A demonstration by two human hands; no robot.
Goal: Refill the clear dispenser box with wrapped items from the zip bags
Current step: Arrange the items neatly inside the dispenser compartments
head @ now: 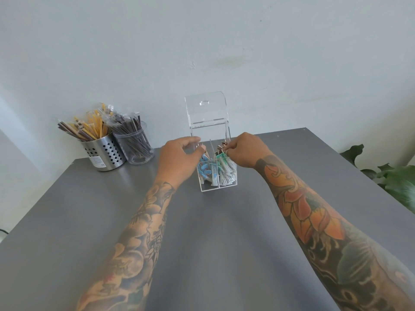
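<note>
A clear dispenser box (219, 186) stands on the grey table, its hinged lid (205, 112) raised upright. A divider splits it; blue wrapped items (205, 170) fill the left compartment and green-and-white wrapped items (225, 170) the right. My left hand (179, 159) sits at the box's left top edge, fingers curled over the blue items; whether it grips one is hidden. My right hand (244, 151) is at the right top edge, fingers pinched on wrapped items with a brownish piece (222, 146) sticking up. No zip bags are in view.
A perforated steel cup (104, 153) with yellow and brown wrapped sticks and a clear cup (135, 145) with dark sticks stand at the back left. Plant leaves (395, 178) reach past the table's right edge. A white wall rises behind the table (213, 232).
</note>
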